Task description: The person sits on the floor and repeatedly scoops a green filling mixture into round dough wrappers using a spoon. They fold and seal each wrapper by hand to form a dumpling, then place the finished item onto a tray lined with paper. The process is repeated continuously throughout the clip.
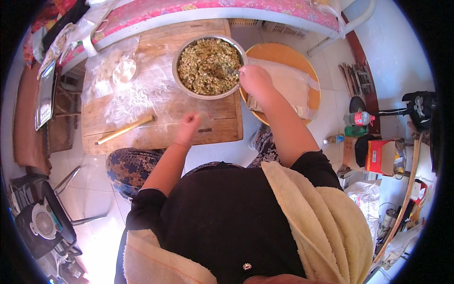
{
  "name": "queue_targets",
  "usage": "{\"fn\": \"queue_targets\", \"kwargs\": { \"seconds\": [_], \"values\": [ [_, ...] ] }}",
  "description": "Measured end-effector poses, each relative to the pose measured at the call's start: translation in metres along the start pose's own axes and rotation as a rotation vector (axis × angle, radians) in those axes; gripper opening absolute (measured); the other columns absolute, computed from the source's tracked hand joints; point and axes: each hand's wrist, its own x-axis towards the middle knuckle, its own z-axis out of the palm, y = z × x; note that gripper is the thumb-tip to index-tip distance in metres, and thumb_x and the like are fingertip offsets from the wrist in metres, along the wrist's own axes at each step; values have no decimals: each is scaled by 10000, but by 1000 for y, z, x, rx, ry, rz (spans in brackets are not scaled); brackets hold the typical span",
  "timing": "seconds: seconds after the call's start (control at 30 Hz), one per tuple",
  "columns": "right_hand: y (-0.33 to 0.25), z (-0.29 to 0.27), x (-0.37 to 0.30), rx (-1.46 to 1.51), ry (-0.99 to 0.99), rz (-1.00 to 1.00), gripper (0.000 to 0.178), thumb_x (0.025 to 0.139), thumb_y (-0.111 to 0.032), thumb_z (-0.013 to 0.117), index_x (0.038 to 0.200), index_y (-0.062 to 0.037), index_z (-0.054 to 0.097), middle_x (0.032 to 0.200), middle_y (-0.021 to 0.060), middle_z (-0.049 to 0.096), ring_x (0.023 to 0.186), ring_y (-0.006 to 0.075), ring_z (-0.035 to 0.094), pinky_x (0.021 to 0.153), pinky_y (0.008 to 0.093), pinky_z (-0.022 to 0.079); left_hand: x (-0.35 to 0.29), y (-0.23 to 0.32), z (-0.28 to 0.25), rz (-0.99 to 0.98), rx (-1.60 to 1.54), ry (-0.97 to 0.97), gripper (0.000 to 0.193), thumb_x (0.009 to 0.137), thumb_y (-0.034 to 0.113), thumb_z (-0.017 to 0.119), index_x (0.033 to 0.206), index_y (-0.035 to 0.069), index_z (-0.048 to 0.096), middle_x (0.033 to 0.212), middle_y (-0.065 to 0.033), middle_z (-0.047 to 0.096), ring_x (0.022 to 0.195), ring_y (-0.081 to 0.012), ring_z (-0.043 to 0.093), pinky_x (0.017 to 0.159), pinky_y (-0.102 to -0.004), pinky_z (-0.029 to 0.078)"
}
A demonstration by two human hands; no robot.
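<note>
A metal bowl (pixel 176 78) full of chopped greenish-brown filling (pixel 208 64) stands at the right end of the wooden table (pixel 215 135). My right hand (pixel 255 79) is closed at the bowl's right rim, on a thin utensil (pixel 233 72) whose end goes into the filling; its exact kind is hard to make out. Closer to me, over the table's front edge, my left hand (pixel 190 125) is closed on a pale, thin dough wrapper (pixel 204 118), partly hidden by the fingers. A rolling pin (pixel 125 129) lies to the left of that hand, apart from it.
Flour covers the table's left part, with a small bowl of flour (pixel 125 71) and pale dough pieces (pixel 105 71) there. To the right is a round yellow tray (pixel 276 49) lined with cloth (pixel 281 85). Bottles (pixel 359 119) and a box (pixel 380 156) stand farther right.
</note>
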Motion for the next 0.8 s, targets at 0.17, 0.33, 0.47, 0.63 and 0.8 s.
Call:
{"fn": "queue_targets", "kwargs": {
  "seconds": [0.17,0.33,0.47,0.63,0.8],
  "values": [
    [-7,31,10,236,-43,-8,228,838,-182,542,945,-69,709,933,176,677,884,348,639,791,433,505,10,74,-6,-204,-1159,77,383,837,173,525,1182,5,513,1084,-138,629,1066,-285,592,945,-388,482],
    [0,26,18,408,-120,107,259,838,-205,544,984,-68,709,943,184,681,880,346,645,781,419,503,31,92,-27,-147,-1321,182,301,880,96,508,1165,5,541,1107,-103,628,1080,-242,594,948,-407,492],
    [12,38,30,533,-154,222,249,831,-198,569,964,-41,709,898,179,690,837,324,655,756,394,502,43,102,-24,-86,-1350,223,279,920,96,489,1182,17,543,1126,-102,623,1087,-247,591,960,-407,488],
    [-15,28,17,818,-217,243,223,846,-195,607,937,-11,693,736,95,637,647,191,578,577,333,452,45,102,-29,-84,-1343,-10,306,920,119,475,1205,21,526,1162,-100,610,1106,-282,577,967,-439,465],
    [-3,36,20,1193,-323,377,177,888,-180,581,961,-36,655,621,-9,492,495,106,389,464,261,328,47,102,-29,-81,-1278,0,309,942,171,447,1222,51,499,1182,-107,598,1121,-294,565,928,-458,479]
  ]
}}
